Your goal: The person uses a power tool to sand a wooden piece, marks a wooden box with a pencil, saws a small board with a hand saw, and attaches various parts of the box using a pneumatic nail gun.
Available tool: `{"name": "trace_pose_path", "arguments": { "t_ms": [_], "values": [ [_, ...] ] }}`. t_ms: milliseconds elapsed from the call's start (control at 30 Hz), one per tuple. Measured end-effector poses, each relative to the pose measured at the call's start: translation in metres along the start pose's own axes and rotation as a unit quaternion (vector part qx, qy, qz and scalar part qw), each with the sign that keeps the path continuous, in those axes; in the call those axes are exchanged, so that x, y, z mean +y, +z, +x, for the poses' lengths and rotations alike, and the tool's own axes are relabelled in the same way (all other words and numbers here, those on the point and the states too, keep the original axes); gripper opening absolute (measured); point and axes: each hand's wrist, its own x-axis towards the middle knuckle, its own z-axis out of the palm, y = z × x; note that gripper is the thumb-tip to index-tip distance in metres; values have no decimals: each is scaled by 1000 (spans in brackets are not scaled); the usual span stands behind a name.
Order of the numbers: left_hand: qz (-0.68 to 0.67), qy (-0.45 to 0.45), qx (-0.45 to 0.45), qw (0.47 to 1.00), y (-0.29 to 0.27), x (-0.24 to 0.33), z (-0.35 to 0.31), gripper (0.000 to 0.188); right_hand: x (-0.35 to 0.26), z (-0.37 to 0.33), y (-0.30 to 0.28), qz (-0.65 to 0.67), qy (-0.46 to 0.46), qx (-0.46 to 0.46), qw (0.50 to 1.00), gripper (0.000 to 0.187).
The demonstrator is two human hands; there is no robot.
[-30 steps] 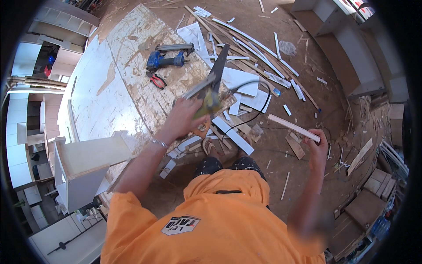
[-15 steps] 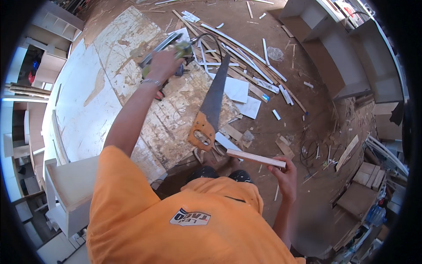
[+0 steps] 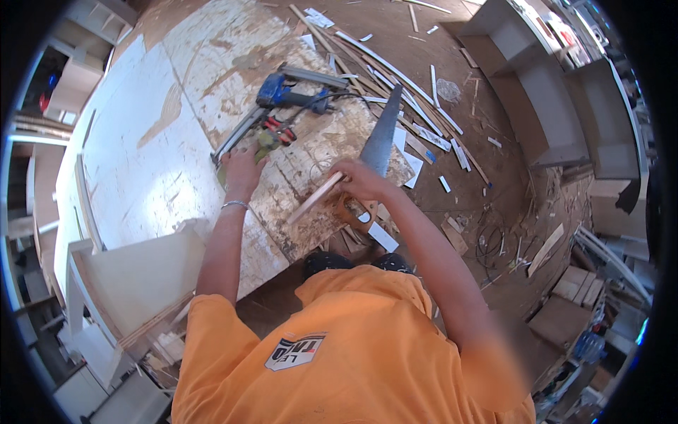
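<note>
My left hand [image 3: 242,168] grips a green-yellow tool [image 3: 263,143] at frame centre, my right hand [image 3: 361,180] holds a pale wood strip [image 3: 316,198] over the saw [image 3: 374,152], near a blue nailer [image 3: 282,92].

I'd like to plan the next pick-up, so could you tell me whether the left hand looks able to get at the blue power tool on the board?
Probably yes. The left hand rests on the board close to the blue power tool, with only red-handled pliers lying between them.
</note>
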Motion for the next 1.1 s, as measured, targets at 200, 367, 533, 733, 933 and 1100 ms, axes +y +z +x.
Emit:
{"name": "trace_pose_path", "arguments": {
  "t_ms": [200, 367, 533, 733, 933, 1100],
  "values": [
    [-123, -23, 95, 988, 16, 12, -31, 55, -25, -24, 20, -164, 104, 162, 967, 41],
    [-275, 17, 31, 961, 27, 58, -101, 48, -57, -67, 70, -224, 168, 50, 959, 46],
    [-304, 10, -48, 952, 49, 79, -107, 42, -37, -79, 94, -230, 198, 87, 949, 42],
    [-373, 19, -36, 927, 61, 119, -100, 35, -44, -153, 7, -96, 318, 330, 883, 29],
    [-356, 126, 21, 926, 63, 223, -57, 25, -47, -222, -79, 192, 336, 406, 828, 18],
    [-339, 131, 29, 931, 79, 284, -26, 23, -28, -265, -74, 215, 289, 437, 824, 31]
  ]
}}
